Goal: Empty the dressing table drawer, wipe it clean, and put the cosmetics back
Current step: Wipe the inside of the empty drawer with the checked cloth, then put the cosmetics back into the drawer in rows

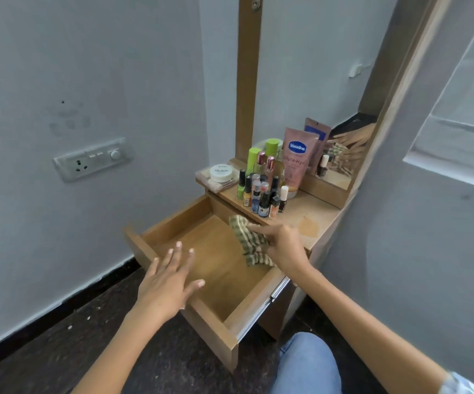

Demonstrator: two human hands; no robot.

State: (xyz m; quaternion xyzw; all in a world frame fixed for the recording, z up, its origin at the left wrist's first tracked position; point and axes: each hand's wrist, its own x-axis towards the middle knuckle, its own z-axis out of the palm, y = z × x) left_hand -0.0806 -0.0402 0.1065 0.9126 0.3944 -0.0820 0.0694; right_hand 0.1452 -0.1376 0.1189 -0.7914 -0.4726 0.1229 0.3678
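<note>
Pale blue walls meet at a wooden desk [312, 220] with its drawer [201, 251] pulled out — bare inside.
Left hand [167, 282] hovers flat over the drawer's left edge, fingers spread, holding nothing; right hand [284, 245] grips a checked cloth [251, 240] at the drawer's back right corner. Nail polish bottles [261, 194], a Vaseline tube [296, 160] and a white jar [221, 172] stand on the desk — all outside the drawer.

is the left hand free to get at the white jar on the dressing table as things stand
Probably yes. The left hand is open over the drawer, holding nothing, and the white jar sits at the tabletop's left end with nothing between them. The right hand holds the cloth.
</note>
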